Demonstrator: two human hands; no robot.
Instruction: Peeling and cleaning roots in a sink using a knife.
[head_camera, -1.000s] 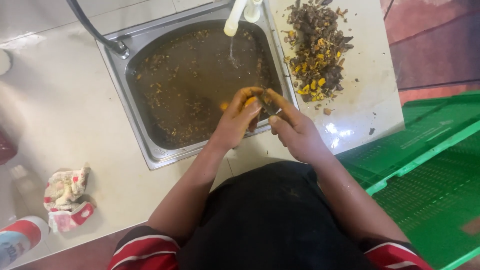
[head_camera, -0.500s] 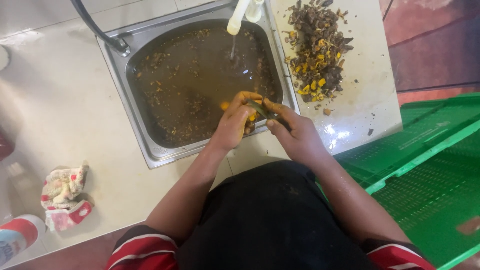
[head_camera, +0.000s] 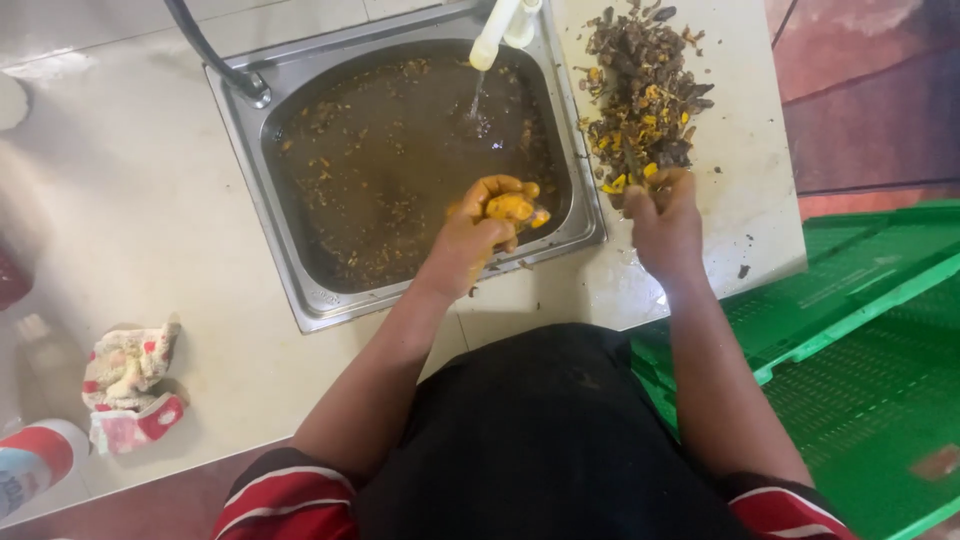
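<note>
My left hand (head_camera: 478, 232) is over the front right of the steel sink (head_camera: 260, 190), closed around a yellow-orange peeled root piece (head_camera: 510, 208). My right hand (head_camera: 662, 215) has reached onto the counter at the near edge of a pile of dark peelings with yellow bits (head_camera: 645, 90); its fingers are curled at the pile, and I cannot tell what they hold. The sink is full of murky brown water with floating scraps. A thin stream runs from a white tap (head_camera: 497, 30) into it.
A crumpled red-and-cream cloth (head_camera: 128, 385) lies on the pale counter (head_camera: 110, 200) at the left, next to a red-and-white bottle (head_camera: 35, 460). Green plastic crates (head_camera: 860, 340) stand on the floor at the right. A black hose (head_camera: 215, 50) enters the sink's back left corner.
My hands were together over the sink's front edge, working on the yellow piece. Now the right hand has moved away right to the peel pile, while the left keeps the piece.
</note>
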